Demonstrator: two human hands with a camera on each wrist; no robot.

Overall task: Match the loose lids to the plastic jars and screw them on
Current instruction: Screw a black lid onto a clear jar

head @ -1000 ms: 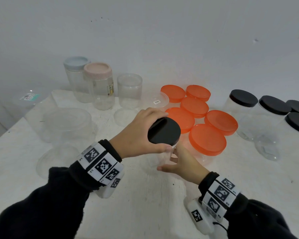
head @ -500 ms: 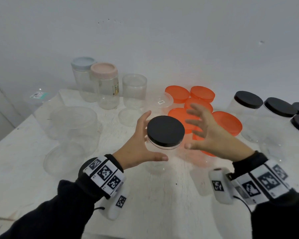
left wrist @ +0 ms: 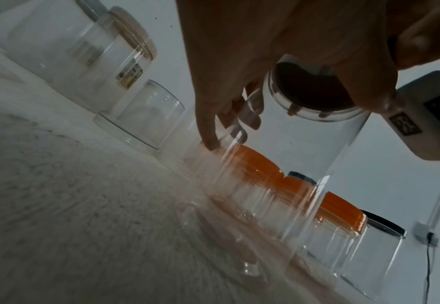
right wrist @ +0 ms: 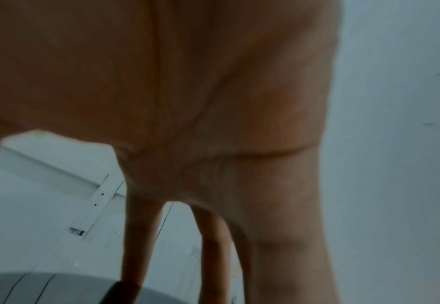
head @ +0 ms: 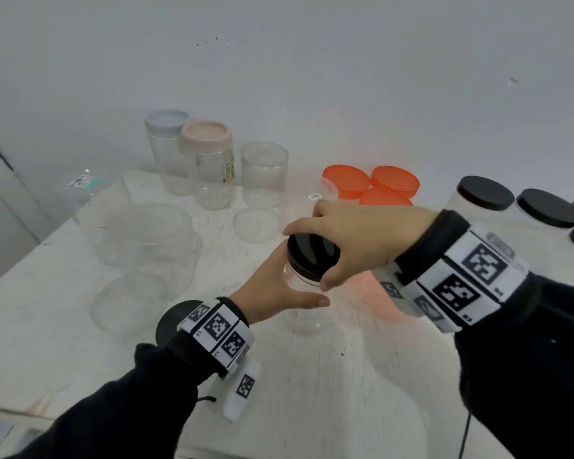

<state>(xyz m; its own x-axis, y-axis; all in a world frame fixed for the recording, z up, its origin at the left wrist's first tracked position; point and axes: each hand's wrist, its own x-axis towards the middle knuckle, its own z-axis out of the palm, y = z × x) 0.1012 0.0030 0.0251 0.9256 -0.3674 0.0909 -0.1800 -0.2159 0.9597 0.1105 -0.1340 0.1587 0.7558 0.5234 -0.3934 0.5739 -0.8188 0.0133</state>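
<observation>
A clear plastic jar (head: 307, 313) stands at the middle of the white table (head: 312, 392) with a black lid (head: 315, 250) on its mouth. My left hand (head: 295, 283) grips the jar's upper body, thumb in front and fingers (left wrist: 213, 123) curled round the far side. From above, my right hand (head: 309, 260) grips the lid, its fingertips on the rim. In the left wrist view the lid (left wrist: 315, 86) shows from below through the jar wall (left wrist: 304, 154). The right wrist view is mostly palm (right wrist: 187, 102). The thread is hidden.
Orange-lidded jars (head: 395, 180) stand just behind my right hand and black-lidded jars (head: 484, 193) at the right. At the back stand a blue-lidded jar (head: 168, 120), a pink-lidded jar (head: 206, 134) and an open jar (head: 264, 173). A loose clear lid (head: 256, 223) and large clear containers (head: 153, 246) lie left.
The hands swapped roles: the left let go of the lid and now grips the jar body, and the right left the jar body, opened, and now grips the lid from above.
</observation>
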